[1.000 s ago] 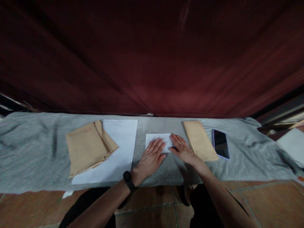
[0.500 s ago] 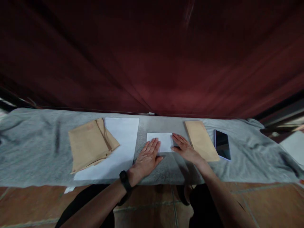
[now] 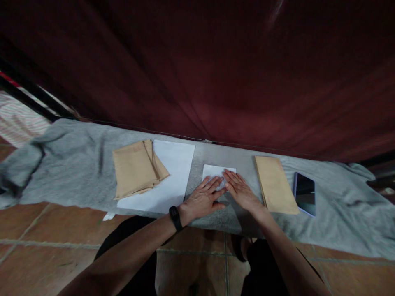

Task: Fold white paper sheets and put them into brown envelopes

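A small folded sheet of white paper (image 3: 212,169) lies on the grey cloth in front of me. My left hand (image 3: 203,199) rests flat on its near left part, fingers spread, with a black band on the wrist. From the right, my right hand (image 3: 242,192) lies over the paper's right part, fingers stretched out, its thumb close to the left fingertips. Both palms face down, and neither hand grips anything. Much of the paper's lower half is hidden under the fingers.
Left of my hands, brown paper envelopes (image 3: 134,170) lie partly over large white sheets (image 3: 175,164). To the right are a stack of brown envelopes (image 3: 276,185) and a phone (image 3: 305,193). Grey cloth (image 3: 83,164) covers the bench; a dark red curtain (image 3: 197,82) hangs behind.
My right hand has slid from the paper's right edge onto it, toward my left hand. The left fingers are more spread. The whole view has shifted and tilted slightly.
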A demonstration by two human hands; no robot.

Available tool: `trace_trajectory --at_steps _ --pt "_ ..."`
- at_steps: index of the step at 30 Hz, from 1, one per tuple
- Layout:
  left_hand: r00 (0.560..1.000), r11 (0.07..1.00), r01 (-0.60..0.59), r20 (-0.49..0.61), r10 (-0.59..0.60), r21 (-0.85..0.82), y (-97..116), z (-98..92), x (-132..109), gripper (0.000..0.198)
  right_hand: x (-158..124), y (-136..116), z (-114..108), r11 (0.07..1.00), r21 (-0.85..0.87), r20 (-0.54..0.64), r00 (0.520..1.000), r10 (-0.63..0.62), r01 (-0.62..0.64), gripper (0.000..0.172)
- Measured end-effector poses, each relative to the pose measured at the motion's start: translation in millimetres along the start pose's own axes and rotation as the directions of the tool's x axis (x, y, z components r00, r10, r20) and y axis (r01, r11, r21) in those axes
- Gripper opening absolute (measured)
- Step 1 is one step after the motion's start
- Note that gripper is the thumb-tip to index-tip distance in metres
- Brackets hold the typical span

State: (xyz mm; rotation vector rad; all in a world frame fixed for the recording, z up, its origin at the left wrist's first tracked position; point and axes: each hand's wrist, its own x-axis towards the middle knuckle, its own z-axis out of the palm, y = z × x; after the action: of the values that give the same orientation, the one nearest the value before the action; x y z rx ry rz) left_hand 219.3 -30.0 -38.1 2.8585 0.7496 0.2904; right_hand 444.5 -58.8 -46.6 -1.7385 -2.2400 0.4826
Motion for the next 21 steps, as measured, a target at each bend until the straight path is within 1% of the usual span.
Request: trace_trajectory --at_steps 4,7,13,17,21 --pt "1.0 1.0 0.002 -0.011 -0.003 -0.03 0 1.8 -1 0.067 5 7 6 0.996 -0.088 -0.045 0.999 0.022 -0.026 0.058" --pt "1.0 1.0 0.006 -0.013 -0.007 -0.029 1 0.9 -1 0.065 10 10 9 0.991 -0.121 -0.077 0.996 0.041 -0.05 0.059" --pt "1.0 1.0 -0.003 -0.014 0.003 -0.005 3 -2.3 0 0.061 18 14 11 0.983 -0.155 -0.122 0.989 0.079 -0.097 0.06" --pt "1.0 1.0 0.001 -0.01 -0.001 -0.003 2 -2.0 0 0.063 20 18 11 0.979 -0.166 -0.156 0.983 0.096 -0.121 0.059" --pt "1.0 1.0 -0.007 -0.017 0.007 0.009 1 -3.2 -1 0.063 21 20 6 0.972 -0.147 -0.212 0.965 0.152 -0.185 0.059"
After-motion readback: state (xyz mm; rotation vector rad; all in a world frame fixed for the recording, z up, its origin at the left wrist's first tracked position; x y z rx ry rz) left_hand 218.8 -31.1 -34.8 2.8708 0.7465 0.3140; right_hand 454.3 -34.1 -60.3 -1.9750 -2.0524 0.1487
